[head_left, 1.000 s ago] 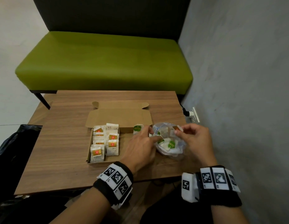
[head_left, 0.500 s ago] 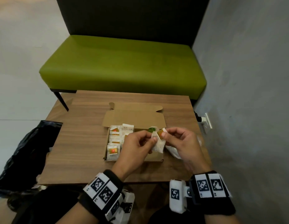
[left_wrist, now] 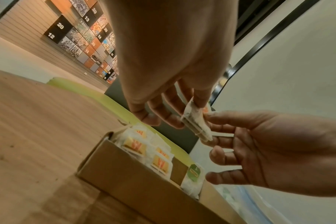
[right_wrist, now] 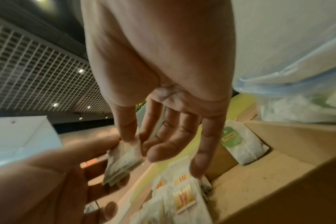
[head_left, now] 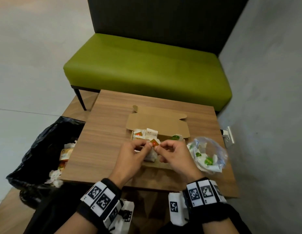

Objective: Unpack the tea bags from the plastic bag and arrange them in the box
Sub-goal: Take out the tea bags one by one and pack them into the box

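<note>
Both hands hold one tea bag (head_left: 151, 153) above the open cardboard box (head_left: 157, 126). My left hand (head_left: 146, 145) pinches its white pouch (left_wrist: 195, 123), and my right hand (head_left: 157, 147) pinches its orange tag (head_left: 154, 142). The same tea bag (right_wrist: 123, 158) shows between both hands in the right wrist view. Orange-labelled tea bags (head_left: 138, 134) fill the left part of the box. One green-labelled tea bag (head_left: 176, 137) leans at its far right corner. The clear plastic bag (head_left: 208, 154) lies on the table right of the box with several green-labelled bags inside.
A black rubbish bag (head_left: 42, 146) with wrappers stands on the floor left of the wooden table (head_left: 109, 132). A green bench (head_left: 146, 70) is behind the table. A grey wall with a socket (head_left: 228, 137) runs close along the right.
Both hands left the plastic bag and moved left over the box, carrying a tea bag. The plastic bag now lies released on the table. The head view has swung left.
</note>
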Demonstrator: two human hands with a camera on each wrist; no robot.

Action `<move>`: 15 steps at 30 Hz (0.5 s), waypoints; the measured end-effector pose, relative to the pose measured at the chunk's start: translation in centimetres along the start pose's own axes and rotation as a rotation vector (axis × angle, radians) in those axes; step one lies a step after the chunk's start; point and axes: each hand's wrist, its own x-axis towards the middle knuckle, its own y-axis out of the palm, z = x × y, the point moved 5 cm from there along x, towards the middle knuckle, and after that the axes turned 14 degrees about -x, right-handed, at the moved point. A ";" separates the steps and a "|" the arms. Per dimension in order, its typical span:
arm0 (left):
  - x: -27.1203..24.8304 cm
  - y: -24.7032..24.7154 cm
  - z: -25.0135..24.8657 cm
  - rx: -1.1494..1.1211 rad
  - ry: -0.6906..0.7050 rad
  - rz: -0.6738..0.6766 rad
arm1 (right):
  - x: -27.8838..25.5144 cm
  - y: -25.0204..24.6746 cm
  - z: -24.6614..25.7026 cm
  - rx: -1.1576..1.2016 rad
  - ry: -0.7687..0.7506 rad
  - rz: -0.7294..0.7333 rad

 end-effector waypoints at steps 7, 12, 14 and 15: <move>0.8 -3.0 0.0 0.259 -0.034 -0.167 | 1.4 0.0 -1.8 -0.063 0.135 -0.096; 0.3 -5.2 1.5 0.490 -0.097 -0.224 | 2.4 1.6 -4.4 -0.331 0.207 0.055; 0.0 -5.5 1.9 0.498 -0.103 -0.240 | 2.8 2.2 -4.7 -0.429 0.196 0.016; -0.1 -5.5 2.0 0.491 -0.106 -0.249 | 2.8 2.4 -4.7 -0.475 0.194 -0.011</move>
